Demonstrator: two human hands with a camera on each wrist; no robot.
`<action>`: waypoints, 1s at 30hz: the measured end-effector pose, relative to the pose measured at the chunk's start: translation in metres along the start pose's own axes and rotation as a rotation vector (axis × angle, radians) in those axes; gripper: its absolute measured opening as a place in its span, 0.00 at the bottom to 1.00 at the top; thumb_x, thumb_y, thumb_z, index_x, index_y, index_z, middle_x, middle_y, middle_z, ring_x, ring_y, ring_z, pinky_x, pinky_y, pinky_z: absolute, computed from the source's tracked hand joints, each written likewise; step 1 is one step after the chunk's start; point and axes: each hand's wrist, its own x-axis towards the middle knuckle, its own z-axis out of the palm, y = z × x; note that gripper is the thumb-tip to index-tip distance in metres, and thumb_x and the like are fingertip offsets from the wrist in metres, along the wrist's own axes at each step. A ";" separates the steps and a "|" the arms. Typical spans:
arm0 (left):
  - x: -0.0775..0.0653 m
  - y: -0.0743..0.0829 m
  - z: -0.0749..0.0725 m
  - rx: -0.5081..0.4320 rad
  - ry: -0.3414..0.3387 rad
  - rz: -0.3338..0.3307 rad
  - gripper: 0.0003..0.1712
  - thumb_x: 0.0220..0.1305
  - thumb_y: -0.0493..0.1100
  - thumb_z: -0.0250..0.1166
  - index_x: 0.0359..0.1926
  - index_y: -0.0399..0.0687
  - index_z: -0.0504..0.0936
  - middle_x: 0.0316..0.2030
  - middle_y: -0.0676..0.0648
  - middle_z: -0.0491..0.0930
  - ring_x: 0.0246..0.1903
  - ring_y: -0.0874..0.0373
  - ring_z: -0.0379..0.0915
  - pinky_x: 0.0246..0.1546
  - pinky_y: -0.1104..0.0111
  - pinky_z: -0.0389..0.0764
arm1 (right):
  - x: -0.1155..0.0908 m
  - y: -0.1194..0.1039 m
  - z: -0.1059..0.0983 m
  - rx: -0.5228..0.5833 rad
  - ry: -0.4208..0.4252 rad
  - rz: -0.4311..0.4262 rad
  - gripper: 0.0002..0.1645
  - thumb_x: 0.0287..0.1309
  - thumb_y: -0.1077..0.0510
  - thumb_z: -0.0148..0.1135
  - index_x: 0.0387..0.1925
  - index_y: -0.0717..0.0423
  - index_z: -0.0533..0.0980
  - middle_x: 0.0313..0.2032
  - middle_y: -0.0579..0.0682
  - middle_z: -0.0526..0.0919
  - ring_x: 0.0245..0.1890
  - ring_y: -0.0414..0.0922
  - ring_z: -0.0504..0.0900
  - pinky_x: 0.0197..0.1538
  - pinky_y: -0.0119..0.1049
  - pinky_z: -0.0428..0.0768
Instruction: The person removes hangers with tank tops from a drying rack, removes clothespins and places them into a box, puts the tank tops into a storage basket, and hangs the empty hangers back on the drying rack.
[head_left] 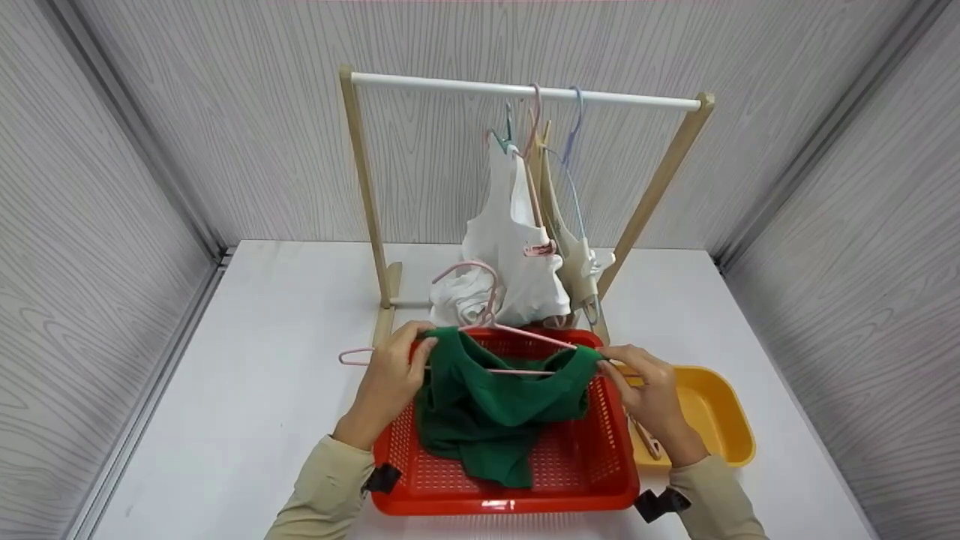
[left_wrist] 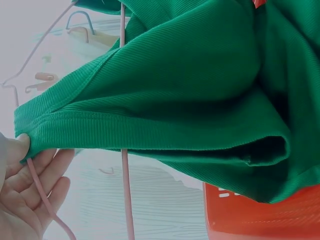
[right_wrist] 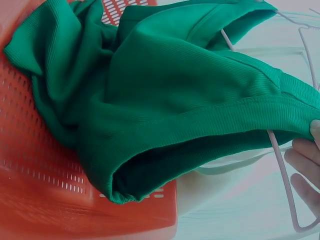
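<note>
A green sleeveless top (head_left: 517, 397) hangs by its shoulder straps on a pink hanger (head_left: 525, 335), over the red basket. With thumb and fingers my left hand (head_left: 394, 367) pinches the left strap where it lies on the hanger; the left wrist view shows the hanger's arm (left_wrist: 40, 187) passing through that armhole and across the fingers. At the other strap, my right hand (head_left: 641, 382) pinches the ribbed edge (right_wrist: 300, 102). The hanger's hook points up and away, and its bottom bar runs behind the neckline. Folds of the top's lower part droop into the basket.
A red perforated basket (head_left: 502, 504) stands in front, with a yellow tray (head_left: 716, 405) to its right holding a brownish clip-like piece (head_left: 646, 439). Behind, a rack with a white rail (head_left: 450, 85) carries white (head_left: 487, 202) and beige garments (head_left: 577, 270) on hangers. A white bundle (head_left: 457, 296) lies below.
</note>
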 end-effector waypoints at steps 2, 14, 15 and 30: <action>0.000 0.000 -0.001 -0.005 -0.003 0.000 0.08 0.68 0.36 0.58 0.45 0.38 0.77 0.37 0.42 0.82 0.35 0.56 0.76 0.40 0.63 0.82 | 0.000 0.001 -0.001 0.007 0.008 0.002 0.22 0.38 0.82 0.67 0.39 0.66 0.82 0.34 0.61 0.86 0.41 0.34 0.85 0.47 0.16 0.78; -0.001 -0.005 -0.006 -0.016 0.029 -0.015 0.09 0.68 0.36 0.57 0.46 0.35 0.76 0.38 0.41 0.80 0.35 0.56 0.75 0.45 0.60 0.83 | -0.005 0.013 -0.017 -0.093 0.138 0.100 0.15 0.44 0.81 0.64 0.36 0.69 0.81 0.32 0.64 0.85 0.45 0.18 0.78 0.54 0.14 0.73; -0.001 -0.005 -0.007 -0.018 0.029 -0.016 0.09 0.68 0.36 0.57 0.45 0.35 0.76 0.38 0.41 0.80 0.35 0.56 0.75 0.45 0.59 0.83 | -0.006 0.014 -0.018 -0.099 0.145 0.103 0.15 0.44 0.81 0.64 0.36 0.69 0.81 0.31 0.64 0.85 0.45 0.18 0.77 0.54 0.13 0.73; -0.002 -0.006 -0.009 -0.025 0.050 -0.010 0.09 0.68 0.35 0.57 0.45 0.34 0.76 0.38 0.40 0.81 0.37 0.54 0.76 0.48 0.57 0.82 | -0.026 0.032 -0.027 -0.150 0.166 0.280 0.10 0.51 0.78 0.61 0.36 0.71 0.80 0.31 0.66 0.85 0.41 0.12 0.73 0.49 0.09 0.71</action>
